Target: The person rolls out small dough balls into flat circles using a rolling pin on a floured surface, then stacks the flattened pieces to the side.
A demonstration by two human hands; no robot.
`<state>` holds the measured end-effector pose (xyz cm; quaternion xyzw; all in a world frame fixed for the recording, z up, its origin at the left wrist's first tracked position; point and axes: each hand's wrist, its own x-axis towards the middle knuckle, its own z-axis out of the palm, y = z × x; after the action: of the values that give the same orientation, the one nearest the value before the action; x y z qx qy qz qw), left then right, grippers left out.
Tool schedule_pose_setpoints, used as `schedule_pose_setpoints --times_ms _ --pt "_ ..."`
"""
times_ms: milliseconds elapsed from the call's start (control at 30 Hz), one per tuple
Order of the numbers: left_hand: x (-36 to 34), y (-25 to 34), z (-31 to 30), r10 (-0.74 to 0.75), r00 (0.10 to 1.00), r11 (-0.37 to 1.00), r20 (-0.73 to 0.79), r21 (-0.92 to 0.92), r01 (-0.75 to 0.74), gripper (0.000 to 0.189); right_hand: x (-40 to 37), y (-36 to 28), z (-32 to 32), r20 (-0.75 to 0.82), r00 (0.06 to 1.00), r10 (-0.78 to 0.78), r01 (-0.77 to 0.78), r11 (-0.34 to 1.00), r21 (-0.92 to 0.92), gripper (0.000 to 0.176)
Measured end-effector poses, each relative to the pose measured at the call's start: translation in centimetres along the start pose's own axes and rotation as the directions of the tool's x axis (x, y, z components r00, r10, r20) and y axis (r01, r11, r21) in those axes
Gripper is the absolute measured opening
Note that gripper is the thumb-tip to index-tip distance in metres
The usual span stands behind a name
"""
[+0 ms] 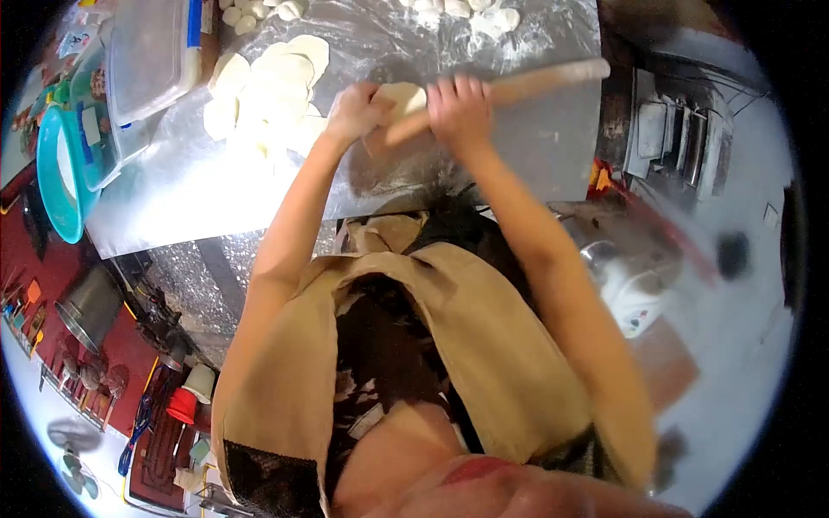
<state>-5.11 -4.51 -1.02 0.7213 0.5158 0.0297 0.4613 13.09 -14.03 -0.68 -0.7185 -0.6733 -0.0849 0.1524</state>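
Observation:
My right hand [460, 112] is closed around a wooden rolling pin [553, 79], which slants across the metal worktop [535, 142] with its far end up to the right. A small round dough wrapper [402, 98] lies by the pin's near end. The fingers of my left hand [352, 114] are closed on the left edge of that wrapper. Left of this hand is an overlapping pile of rolled dough wrappers [275, 86]. Small pieces of dough [436, 7] dusted with flour sit along the top edge of the view.
Clear plastic boxes [148, 65] and a turquoise basin [60, 177] stand at the worktop's left end. More dough pieces [244, 23] lie near the boxes. Below left is a metal pot [89, 309]. A white appliance [635, 302] is at the right, under the table's level.

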Motion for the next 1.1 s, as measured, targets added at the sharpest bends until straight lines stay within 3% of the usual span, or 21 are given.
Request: schedule_pose_setpoints --times_ms 33,67,133,167,200,233,333,367,400,500,533,600,633,667,700,733,767,833,900,1000,1100 --pt "1.3 0.5 0.4 0.032 0.999 0.993 0.013 0.109 -0.034 0.024 3.2 0.4 2.0 -0.347 0.922 -0.172 0.183 0.983 0.000 0.023" --pt "2.5 1.0 0.2 0.066 0.998 0.973 0.024 0.218 -0.070 0.024 6.6 -1.2 1.0 0.138 0.971 0.196 -0.214 0.967 0.137 0.021" --pt "3.4 2.4 -2.3 0.060 0.996 0.966 0.073 0.248 -0.076 0.022 9.2 -1.7 1.6 0.281 0.916 0.288 -0.341 0.926 0.161 0.023" --pt "2.9 2.2 -3.2 0.047 0.996 0.972 0.073 0.228 -0.062 0.022 8.1 -1.5 1.3 0.266 0.920 0.287 -0.337 0.927 0.165 0.023" --pt "2.1 1.6 -3.6 0.024 0.997 0.980 0.078 0.197 -0.039 0.023 4.7 -0.8 1.3 0.017 0.994 0.108 -0.109 0.984 0.143 0.024" --pt "1.0 -0.6 -2.4 0.095 0.993 0.985 -0.065 0.151 -0.084 0.024 2.4 -0.5 1.0 -0.218 0.971 -0.095 0.111 0.992 0.065 0.025" --pt "-0.5 0.0 -1.4 0.057 0.998 0.997 -0.034 0.048 -0.056 0.024 0.9 -1.3 -0.2 -0.077 0.997 -0.019 0.023 0.999 0.041 0.028" --pt "0.3 1.1 -1.3 0.058 0.994 0.984 -0.090 0.172 -0.042 0.023 3.5 -1.4 1.3 -0.191 0.981 0.008 -0.003 1.000 0.030 0.022" --pt "1.3 1.3 -1.7 0.051 0.994 0.985 -0.092 0.172 -0.035 0.023 6.7 -2.0 2.0 -0.046 0.995 0.089 -0.090 0.996 -0.004 0.025" --pt "4.2 0.8 -3.5 0.128 0.990 0.972 0.054 0.190 -0.136 0.023 8.5 -1.7 3.1 -0.181 0.978 0.099 -0.100 0.995 0.003 0.026" --pt "3.2 0.0 -3.7 0.128 0.991 0.972 0.049 0.191 -0.135 0.023 5.2 -1.0 1.9 -0.155 0.988 -0.001 0.001 1.000 -0.004 0.025" --pt "0.2 -1.4 -2.7 -0.083 0.984 0.989 -0.157 -0.136 0.062 0.022 2.0 -1.0 0.4 -0.118 0.986 -0.117 0.117 0.993 -0.009 0.024" --pt "-0.7 -1.4 -2.1 -0.089 0.976 0.968 -0.200 -0.248 0.037 0.024 0.9 -1.2 0.0 -0.124 0.989 -0.076 0.076 0.997 -0.009 0.023" --pt "-0.4 -1.2 -1.6 -0.094 0.977 0.967 -0.190 -0.250 0.044 0.024 0.1 -1.2 -0.1 -0.125 0.992 -0.031 0.030 0.999 -0.009 0.022" --pt "-0.1 0.9 -2.4 -0.070 0.986 0.996 -0.150 -0.068 0.061 0.026 2.4 -1.2 1.3 -0.222 0.975 -0.022 0.031 0.999 0.036 0.024" --pt "0.1 2.1 -2.9 -0.051 0.992 0.991 -0.114 0.120 0.064 0.028 5.6 -2.0 1.6 -0.046 0.998 0.042 -0.043 0.999 -0.016 0.026" --pt "1.9 1.2 -2.7 0.042 0.992 0.980 -0.120 0.197 -0.017 0.031 8.6 -2.5 2.6 -0.081 0.992 0.096 -0.098 0.995 -0.025 0.027" --pt "2.6 0.8 -3.9 -0.006 0.991 0.991 -0.133 0.132 0.024 0.031 9.6 -2.4 3.0 -0.130 0.978 0.161 -0.167 0.985 -0.033 0.028" --pt "1.0 -0.4 -4.5 -0.095 0.973 0.995 -0.211 -0.012 0.094 0.030 5.4 -1.9 1.2 0.049 0.994 0.099 -0.103 0.989 0.107 0.031" --pt "-2.0 -4.6 -2.0 -0.059 0.979 0.970 -0.193 -0.244 0.010 0.031 -1.1 -1.7 -0.9 0.017 1.000 -0.011 0.011 1.000 0.029 0.034" --pt "-0.4 -0.8 -2.9 -0.082 0.986 0.992 -0.142 -0.104 0.067 0.024 6.4 -3.8 0.8 0.030 0.987 0.155 -0.156 0.988 0.008 0.033"
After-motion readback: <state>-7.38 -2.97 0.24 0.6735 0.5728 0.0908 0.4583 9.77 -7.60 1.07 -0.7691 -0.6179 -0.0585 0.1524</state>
